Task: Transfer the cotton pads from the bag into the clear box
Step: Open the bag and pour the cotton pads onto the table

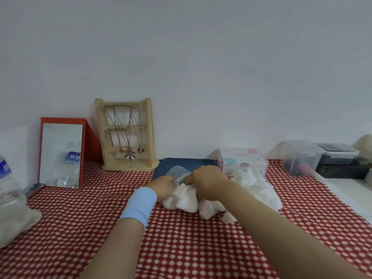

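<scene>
Two hands meet mid-table: left hand with fingers curled, pinching the translucent bag; right hand with fingers curled tight round the bag's other side. Cotton pads are heaped under and right of the right fingers. Clear box sits just beyond them, blue tray behind the bag.

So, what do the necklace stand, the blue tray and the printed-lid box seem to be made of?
Stand: pale unvarnished wood, judging by its dull tan colour. Tray: probably matte plastic; even blue, no shine. Box: clear plastic, likely glossy; its walls are see-through.
</scene>
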Available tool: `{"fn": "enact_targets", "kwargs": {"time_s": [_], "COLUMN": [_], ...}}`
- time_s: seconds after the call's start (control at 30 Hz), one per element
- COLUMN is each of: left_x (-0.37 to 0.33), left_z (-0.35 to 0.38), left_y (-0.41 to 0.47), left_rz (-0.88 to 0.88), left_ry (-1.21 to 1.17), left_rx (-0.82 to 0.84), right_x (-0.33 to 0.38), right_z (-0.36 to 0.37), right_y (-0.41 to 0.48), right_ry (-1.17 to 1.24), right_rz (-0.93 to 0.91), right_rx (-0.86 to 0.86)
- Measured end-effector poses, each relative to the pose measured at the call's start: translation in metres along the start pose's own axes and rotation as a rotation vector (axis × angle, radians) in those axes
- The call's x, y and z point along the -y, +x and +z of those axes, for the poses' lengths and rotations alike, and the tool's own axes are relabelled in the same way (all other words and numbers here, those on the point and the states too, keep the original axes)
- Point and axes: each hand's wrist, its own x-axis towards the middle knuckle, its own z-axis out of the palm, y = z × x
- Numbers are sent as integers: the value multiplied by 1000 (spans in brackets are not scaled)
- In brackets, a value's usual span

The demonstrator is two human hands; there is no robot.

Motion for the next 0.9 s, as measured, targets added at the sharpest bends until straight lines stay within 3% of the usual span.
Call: {"fn": "enact_targets", "kwargs": {"time_s": [0.13,0.2,0.27,0.33,0.4,0.5,0.6,0.73,0.8,0.9], "left_x": [-5,-8,-15,-30,-41,-42,-28,-2,5,12], "left_z": [1,1,1,3,4,1,-8,-17,-17,-13], "left_y": [4,2,-6,-16,-22,-23,-23,-15,-11,-7], "left_rz": [11,40,99,186,225,184,176,98,47,2], "left_ry": [46,98,153,183,151,140,23,-81,-19,187], "left_rx": [0,-91,-260,-333,-171,3,-165,-367,-315,-127], "right_x": [-28,-37,-38,-38,-39,-33,-22,-9,-4,-1], "right_z": [-10,-5,-4,-14,-25,-31,-23,-8,1,15], "right_y": [-27,-37,-46,-55,-56,-46,-34,-17,-9,0], "right_ry": [-85,-127,-7,213,329,123,108,358,435,357], "right_rz": [8,19,62,113,157,179,129,131,134,145], "right_rx": [-7,122,339,417,309,72,28,-90,-15,148]}}
